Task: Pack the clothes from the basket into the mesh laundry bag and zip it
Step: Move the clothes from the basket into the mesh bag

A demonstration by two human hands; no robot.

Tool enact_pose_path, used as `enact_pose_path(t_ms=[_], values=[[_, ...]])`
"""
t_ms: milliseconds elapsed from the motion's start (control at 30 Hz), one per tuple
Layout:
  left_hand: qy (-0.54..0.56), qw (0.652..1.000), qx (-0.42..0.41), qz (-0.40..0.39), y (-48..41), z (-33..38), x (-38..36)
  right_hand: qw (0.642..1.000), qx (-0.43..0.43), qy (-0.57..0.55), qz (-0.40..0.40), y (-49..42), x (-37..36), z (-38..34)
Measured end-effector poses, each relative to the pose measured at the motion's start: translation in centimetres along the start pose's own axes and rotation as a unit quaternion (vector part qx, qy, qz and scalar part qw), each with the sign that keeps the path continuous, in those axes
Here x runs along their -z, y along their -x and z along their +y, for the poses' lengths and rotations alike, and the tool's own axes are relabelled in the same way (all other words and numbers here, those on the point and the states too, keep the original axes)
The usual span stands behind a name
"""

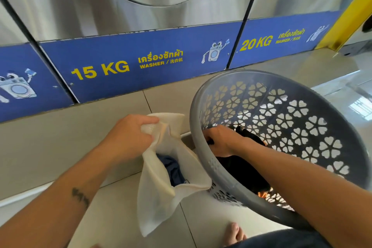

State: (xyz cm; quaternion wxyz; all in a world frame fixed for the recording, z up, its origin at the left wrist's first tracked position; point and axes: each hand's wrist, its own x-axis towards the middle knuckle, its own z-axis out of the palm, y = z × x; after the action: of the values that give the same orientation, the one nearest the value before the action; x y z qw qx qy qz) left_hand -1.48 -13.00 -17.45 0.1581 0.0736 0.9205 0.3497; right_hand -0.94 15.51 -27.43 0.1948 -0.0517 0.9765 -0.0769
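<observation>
1. The mesh bag (161, 193) is a cream-white sack that stands on the tiled floor (50, 147), just left of the basket and touching its side near the rim. Its mouth gapes open toward the camera.
2. Inside the bag lies a dark blue garment (173, 171), visible through the opening; how much else is in there cannot be told.
3. The left hand (130, 137) pinches the upper edge of the bag, fingers closed on the mesh, and holds the mouth up and open.
4. The basket (314, 94) is grey plastic, round, with clover-shaped cut-outs all over its wall. It is tilted toward the person, its opening facing the camera.
5. In the basket sits black clothing (243, 173) against the lower wall, with a scrap of orange cloth (264, 194) showing beneath it.
6. The right hand (221, 141) reaches over the rim into the basket and grips the black clothing, fingers curled into the fabric.
7. Behind stand steel washers (66, 2) with a blue strip (112, 90) along their base.
8. The strip reads "15 KG" on the middle machine and "20 KG" on the right one, each in yellow, with Thai script, "WASHER" and small Chinese characters beside it, plus a cartoon washing machine.
9. A bare foot (234, 231) rests on the floor at the bottom edge.
</observation>
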Motion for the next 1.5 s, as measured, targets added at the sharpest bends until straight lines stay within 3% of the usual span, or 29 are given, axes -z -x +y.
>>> enact_pose_path(t_ms=[100,233,367,433,500,533,633,667,733,767,867,900,967,1000,1067,1133,1333,1500], values=[[0.042,0.998,-0.009,0.040,1.1,1.1,1.3,0.993,0.015,-0.066,0.093,3.0,4.3,-1.5],[0.104,0.991,-0.019,0.079,3.2,2.3,2.5,0.956,0.009,-0.193,0.220,8.4,9.8,-4.0],[0.146,0.984,-0.024,0.096,5.4,3.1,3.3,0.874,0.035,-0.385,0.294,12.8,13.5,-7.4],[0.159,0.982,-0.034,0.101,6.2,3.3,3.6,0.823,0.068,-0.477,0.302,14.4,14.0,-9.9],[0.168,0.980,-0.039,0.102,6.8,3.2,3.9,0.804,0.080,-0.518,0.282,15.1,13.3,-12.1],[0.170,0.980,-0.038,0.100,7.1,3.1,4.1,0.819,0.084,-0.508,0.252,15.1,12.7,-12.9],[0.156,0.981,-0.033,0.110,7.4,2.6,4.6,0.921,0.083,-0.373,0.079,14.8,10.6,-14.1],[0.152,0.981,-0.031,0.115,7.4,2.5,4.6,0.927,0.076,-0.367,0.038,14.7,10.3,-14.1],[0.146,0.982,-0.030,0.119,7.5,2.3,4.7,0.908,0.062,-0.410,0.053,14.7,10.6,-13.9],[0.143,0.982,-0.031,0.119,7.4,2.1,4.7,0.904,0.055,-0.409,0.111,14.5,10.8,-13.6],[0.137,0.984,-0.026,0.114,7.1,1.9,4.6,0.923,0.018,-0.262,0.282,13.4,11.4,-10.7],[0.137,0.984,-0.025,0.112,6.9,1.9,4.5,0.939,-0.006,-0.210,0.273,13.0,11.1,-9.3],[0.133,0.985,-0.026,0.109,6.5,1.9,4.4,0.958,-0.069,-0.223,0.164,12.4,10.1,-6.8],[0.130,0.985,-0.028,0.109,6.4,1.9,4.4,0.946,-0.088,-0.297,0.097,12.1,9.3,-6.0],[0.128,0.985,-0.031,0.110,6.2,2.1,4.3,0.884,-0.100,-0.457,0.004,11.6,7.8,-5.4],[0.131,0.985,-0.030,0.108,6.1,2.5,4.2,0.848,-0.097,-0.520,-0.021,11.1,7.1,-5.5],[0.137,0.985,-0.025,0.104,5.9,3.1,3.8,0.911,-0.066,-0.401,0.076,10.5,7.5,-7.2],[0.143,0.985,-0.013,0.101,6.2,2.9,4.1,0.964,-0.031,-0.197,0.178,11.8,8.1,-9.6]])
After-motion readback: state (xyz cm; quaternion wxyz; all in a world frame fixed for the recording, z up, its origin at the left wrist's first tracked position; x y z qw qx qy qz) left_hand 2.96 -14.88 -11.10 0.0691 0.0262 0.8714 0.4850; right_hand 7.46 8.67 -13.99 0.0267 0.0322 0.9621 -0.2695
